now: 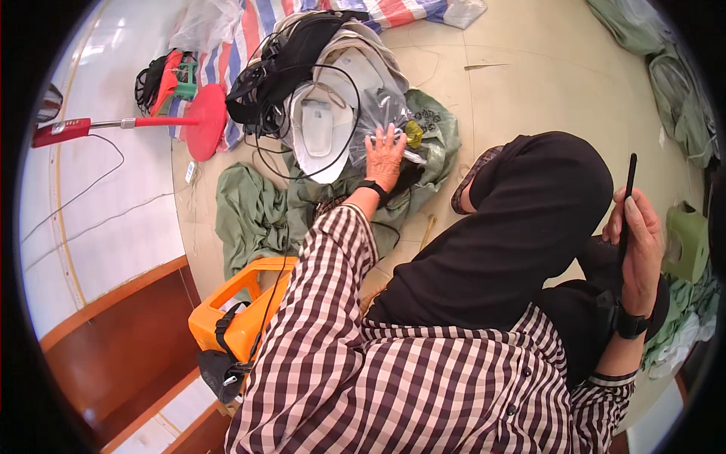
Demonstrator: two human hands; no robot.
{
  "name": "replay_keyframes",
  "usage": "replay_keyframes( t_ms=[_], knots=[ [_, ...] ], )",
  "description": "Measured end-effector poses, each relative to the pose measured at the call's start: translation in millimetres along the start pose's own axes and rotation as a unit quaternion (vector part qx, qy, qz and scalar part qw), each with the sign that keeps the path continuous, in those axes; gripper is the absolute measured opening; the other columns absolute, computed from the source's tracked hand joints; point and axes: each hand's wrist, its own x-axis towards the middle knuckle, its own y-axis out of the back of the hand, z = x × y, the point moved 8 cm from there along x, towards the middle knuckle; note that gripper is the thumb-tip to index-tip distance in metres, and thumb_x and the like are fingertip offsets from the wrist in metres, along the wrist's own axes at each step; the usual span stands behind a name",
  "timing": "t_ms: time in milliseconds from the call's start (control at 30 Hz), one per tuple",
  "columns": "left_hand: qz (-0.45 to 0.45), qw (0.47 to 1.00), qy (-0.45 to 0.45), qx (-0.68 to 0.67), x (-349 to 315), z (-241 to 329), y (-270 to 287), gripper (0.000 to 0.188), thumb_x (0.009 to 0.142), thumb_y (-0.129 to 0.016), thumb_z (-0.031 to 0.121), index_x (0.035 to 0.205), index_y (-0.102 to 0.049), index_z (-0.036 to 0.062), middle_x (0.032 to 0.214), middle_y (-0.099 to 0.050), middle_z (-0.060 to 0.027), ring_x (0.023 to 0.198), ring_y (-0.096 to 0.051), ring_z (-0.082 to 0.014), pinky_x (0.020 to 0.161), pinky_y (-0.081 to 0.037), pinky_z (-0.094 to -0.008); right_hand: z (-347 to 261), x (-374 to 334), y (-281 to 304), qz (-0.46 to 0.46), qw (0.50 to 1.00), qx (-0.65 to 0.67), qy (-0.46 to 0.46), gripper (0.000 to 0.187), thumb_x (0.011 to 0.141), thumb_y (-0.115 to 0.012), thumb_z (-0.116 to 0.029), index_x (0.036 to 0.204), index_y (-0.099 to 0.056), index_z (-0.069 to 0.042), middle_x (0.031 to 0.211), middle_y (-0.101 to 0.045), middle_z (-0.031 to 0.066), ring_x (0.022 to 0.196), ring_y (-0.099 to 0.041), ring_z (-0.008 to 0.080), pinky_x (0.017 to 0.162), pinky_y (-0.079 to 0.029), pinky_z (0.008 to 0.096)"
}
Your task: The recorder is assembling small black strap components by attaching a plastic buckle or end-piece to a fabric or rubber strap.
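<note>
My left hand (386,159) reaches forward, its fingers stretched out and resting on a see-through plastic bag (370,113). Beside its fingertips sits a small olive-yellow bundle (414,134), and small black pieces (431,118) lie just past that on green cloth (446,144). To the left of the bag are pale, shell-shaped pieces (318,129) in a pile, with a black cable (358,98) looping over them. Off to the right, my right hand (641,227) is closed around a thin black object (630,178), seen edge-on and held upright; its kind cannot be made out.
An orange plastic stool (219,321) with a black strap stands at the left by my arm. A red round-based stand (204,122) lies beyond it. Striped sheeting (261,23) covers the far floor. At the right are a green plastic stool (684,242) and green cloth bundles (677,98).
</note>
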Motion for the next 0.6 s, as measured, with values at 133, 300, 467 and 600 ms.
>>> replay_keyframes(
  t_ms=[133,300,467,600],
  knots=[
    [-0.017,0.999,-0.05,0.011,7,-34,11,0.036,0.076,-0.052,0.005,0.111,-0.053,0.0146,0.125,-0.05,-0.0133,0.116,-0.046,-0.034,0.098,-0.03,-0.0481,2,1,1,-0.007,1.0,0.007,0.004,0.02,0.096,-0.045,-0.018,0.1,-0.057,-0.003,0.061,-0.049,-0.0024,0.055,-0.046,0.0043,0.053,-0.038,0.0182],
    [-0.026,0.996,-0.08,0.008,7,-68,18,0.027,0.076,-0.052,0.006,0.102,-0.055,0.0104,0.118,-0.054,-0.0129,0.11,-0.05,-0.033,0.096,-0.034,-0.0447,-3,-1,-1,-0.019,1.0,0.008,0.009,0.02,0.096,-0.045,-0.018,0.1,-0.057,-0.003,0.062,-0.05,-0.0023,0.056,-0.046,0.0043,0.053,-0.038,0.0179],
    [-0.018,0.999,-0.052,0.002,2,-48,14,0.027,0.073,-0.054,0.006,0.101,-0.055,0.0095,0.118,-0.053,-0.0129,0.109,-0.049,-0.0315,0.094,-0.034,-0.0445,-5,-1,-3,-0.022,1.0,-0.01,0.017,0.02,0.096,-0.044,-0.018,0.1,-0.057,-0.003,0.063,-0.049,-0.0019,0.055,-0.045,0.0047,0.052,-0.037,0.0184],
    [-0.001,0.999,-0.031,-0.025,-2,-34,20,0.032,0.071,-0.055,0.006,0.102,-0.055,0.0086,0.121,-0.05,-0.0142,0.113,-0.044,-0.032,0.095,-0.032,-0.0463,-2,1,-1,-0.011,1.0,-0.007,0.015,0.02,0.096,-0.044,-0.017,0.099,-0.057,-0.002,0.062,-0.049,-0.0019,0.055,-0.045,0.0048,0.052,-0.037,0.0184]
  ],
)
